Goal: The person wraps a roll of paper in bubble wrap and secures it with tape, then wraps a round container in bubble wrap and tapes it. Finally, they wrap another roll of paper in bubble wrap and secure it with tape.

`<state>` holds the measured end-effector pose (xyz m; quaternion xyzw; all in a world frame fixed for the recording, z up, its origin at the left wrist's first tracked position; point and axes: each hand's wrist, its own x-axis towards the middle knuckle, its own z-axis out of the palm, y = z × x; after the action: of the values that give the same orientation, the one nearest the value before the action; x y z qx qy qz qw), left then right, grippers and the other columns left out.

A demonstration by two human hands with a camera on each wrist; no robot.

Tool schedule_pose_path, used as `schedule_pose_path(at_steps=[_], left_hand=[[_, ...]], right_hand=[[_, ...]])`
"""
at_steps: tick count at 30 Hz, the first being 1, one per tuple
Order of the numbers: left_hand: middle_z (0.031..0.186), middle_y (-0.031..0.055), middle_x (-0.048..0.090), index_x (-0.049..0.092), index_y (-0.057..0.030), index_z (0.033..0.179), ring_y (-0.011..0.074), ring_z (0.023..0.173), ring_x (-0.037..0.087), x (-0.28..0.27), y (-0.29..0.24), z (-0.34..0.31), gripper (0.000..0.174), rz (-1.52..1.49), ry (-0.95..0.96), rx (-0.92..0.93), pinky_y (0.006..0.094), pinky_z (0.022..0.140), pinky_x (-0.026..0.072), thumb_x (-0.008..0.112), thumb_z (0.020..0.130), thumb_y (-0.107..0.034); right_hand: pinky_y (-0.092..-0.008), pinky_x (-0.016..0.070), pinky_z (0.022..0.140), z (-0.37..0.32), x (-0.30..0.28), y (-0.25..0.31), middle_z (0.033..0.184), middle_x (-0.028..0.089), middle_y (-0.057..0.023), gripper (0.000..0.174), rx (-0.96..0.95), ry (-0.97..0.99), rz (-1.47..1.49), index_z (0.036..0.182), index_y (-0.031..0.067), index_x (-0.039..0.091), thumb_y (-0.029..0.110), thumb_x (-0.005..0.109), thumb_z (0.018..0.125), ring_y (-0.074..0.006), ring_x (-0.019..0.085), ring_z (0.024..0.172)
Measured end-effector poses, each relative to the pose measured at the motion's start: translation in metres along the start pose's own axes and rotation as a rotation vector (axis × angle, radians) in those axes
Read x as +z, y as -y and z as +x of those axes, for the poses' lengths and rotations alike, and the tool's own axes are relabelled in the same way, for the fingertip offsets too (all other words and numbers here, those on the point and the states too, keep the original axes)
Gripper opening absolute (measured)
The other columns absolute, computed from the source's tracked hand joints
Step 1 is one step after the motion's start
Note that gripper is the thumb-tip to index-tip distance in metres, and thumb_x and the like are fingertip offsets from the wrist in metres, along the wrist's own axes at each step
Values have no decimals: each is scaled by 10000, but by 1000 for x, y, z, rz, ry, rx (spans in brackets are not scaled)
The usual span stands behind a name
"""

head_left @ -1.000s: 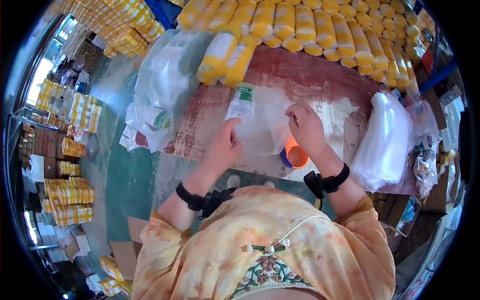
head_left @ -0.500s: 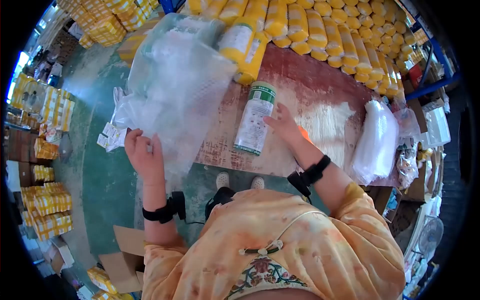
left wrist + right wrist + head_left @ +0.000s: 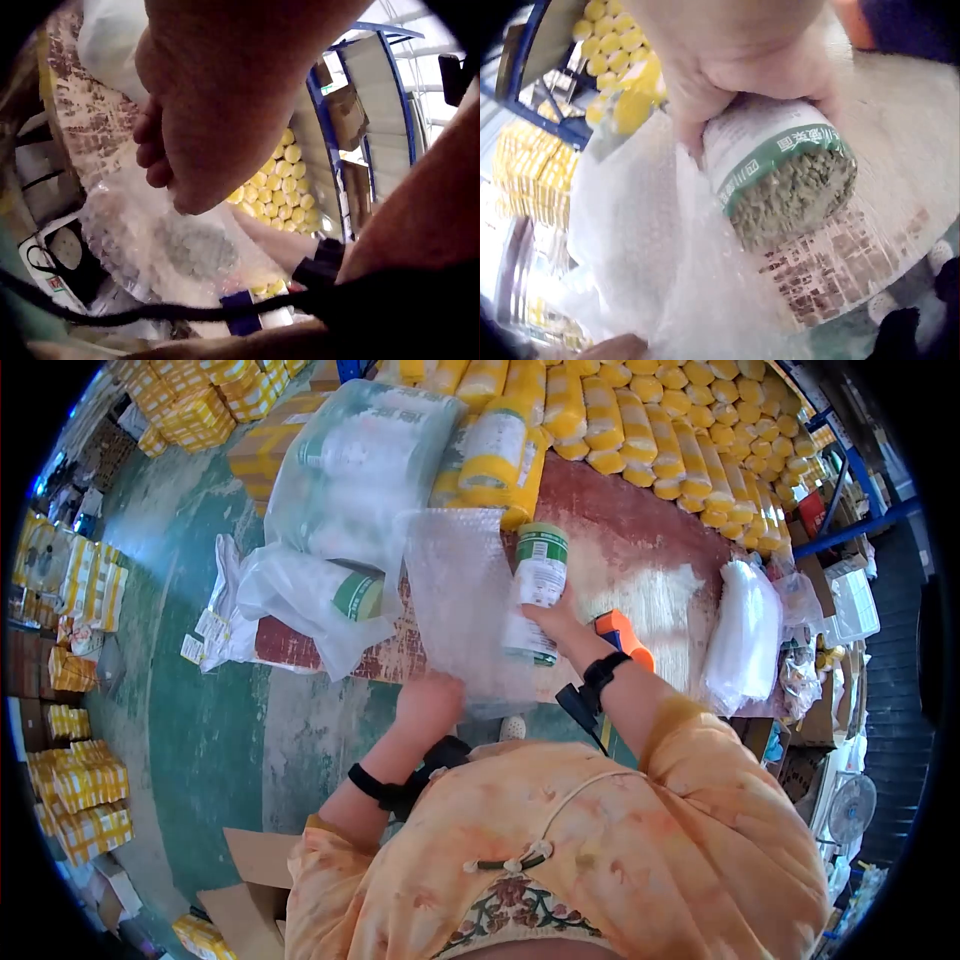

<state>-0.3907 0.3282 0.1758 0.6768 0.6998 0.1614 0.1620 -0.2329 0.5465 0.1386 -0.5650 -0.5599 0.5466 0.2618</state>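
My right hand [image 3: 558, 622] grips a cylindrical noodle pack [image 3: 541, 565] with a white and green label, lying on the worn table [image 3: 640, 595]. In the right wrist view its end shows cut green noodle tips [image 3: 799, 191]. To its left hangs a sheet of bubble wrap [image 3: 455, 585], its lower edge pinched in the curled fingers of my left hand [image 3: 430, 702]. The left wrist view shows that hand [image 3: 217, 112] above the wrap [image 3: 195, 247]. Farther left lies another noodle pack [image 3: 357, 596], partly covered by clear wrap.
An orange and blue tape dispenser [image 3: 625, 640] stands just right of my right hand. Large wrapped bundles [image 3: 365, 470] and stacked yellow-taped packs [image 3: 640, 430] fill the back. A pile of bubble wrap sheets [image 3: 745, 635] lies on the right.
The left hand first swung left with the wrap, baring the noodle pack, then came back toward the middle with a wrap sheet. The right hand has taken hold of the pack.
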Motion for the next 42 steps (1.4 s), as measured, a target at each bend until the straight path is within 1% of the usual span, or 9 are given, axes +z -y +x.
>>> schedule_pose_path(at_steps=[3,5,8,12,21,24,33,36,42], left_hand=[[731,91,539,506,-54,671,299,795,543,-25,6,-1,132,49,-381,15,419,699,441,610,682,-135],[738,91,539,513,-52,696,301,796,540,-50,-2,-2,128,121,-433,39,425,707,437,607,690,-138],[706,83,538,531,-59,716,279,744,548,-56,-10,13,105,197,-419,61,407,646,448,600,714,-139],[680,122,559,541,-42,772,312,668,561,-44,-47,58,124,3,-185,-200,420,595,448,587,770,-157],[715,176,570,533,-29,794,358,661,556,-2,-116,146,216,-455,-390,-108,399,587,429,574,850,-233],[742,194,573,532,-23,798,377,684,549,-43,-153,147,213,-591,-185,-275,406,610,434,561,854,-227],[699,177,564,556,-44,804,373,678,558,-40,-197,105,170,74,96,293,443,590,425,562,844,-209],[725,181,561,552,-39,815,364,716,550,-34,-201,105,143,-60,-212,253,419,612,429,560,831,-181],[799,96,568,538,-54,782,262,746,534,-47,-215,87,109,-328,-250,380,356,695,426,544,854,-136]], right_hand=[[-375,462,895,-24,-28,13,1145,543,-124,746,185,165,344,1335,-3,276,140,703,741,-275,558,1028],[-405,453,915,-22,-61,-8,1146,574,-118,534,445,374,773,1291,18,395,220,610,846,-265,572,1028],[-418,451,921,-52,-114,-3,1182,565,-130,537,383,604,1080,1295,42,408,370,518,884,-272,568,1049],[-458,479,882,-93,-179,-5,1176,571,-150,608,147,629,761,1272,17,446,416,530,821,-299,586,1026],[-312,401,955,-143,-235,24,1260,494,-132,941,219,1040,833,1365,-39,255,329,741,647,-204,509,1126],[-312,388,958,-140,-249,15,1266,480,-124,951,196,1049,685,1386,-34,204,301,725,665,-192,491,1138],[-321,449,904,-118,-248,-15,1235,506,-119,943,249,1051,651,1378,0,243,330,764,665,-199,531,1092],[-321,436,919,-110,-243,-7,1236,506,-115,932,175,1052,616,1360,-11,271,337,771,655,-194,522,1103],[-330,412,943,-107,-236,11,1263,481,-123,939,46,1027,661,1386,-2,231,323,743,669,-204,499,1133]])
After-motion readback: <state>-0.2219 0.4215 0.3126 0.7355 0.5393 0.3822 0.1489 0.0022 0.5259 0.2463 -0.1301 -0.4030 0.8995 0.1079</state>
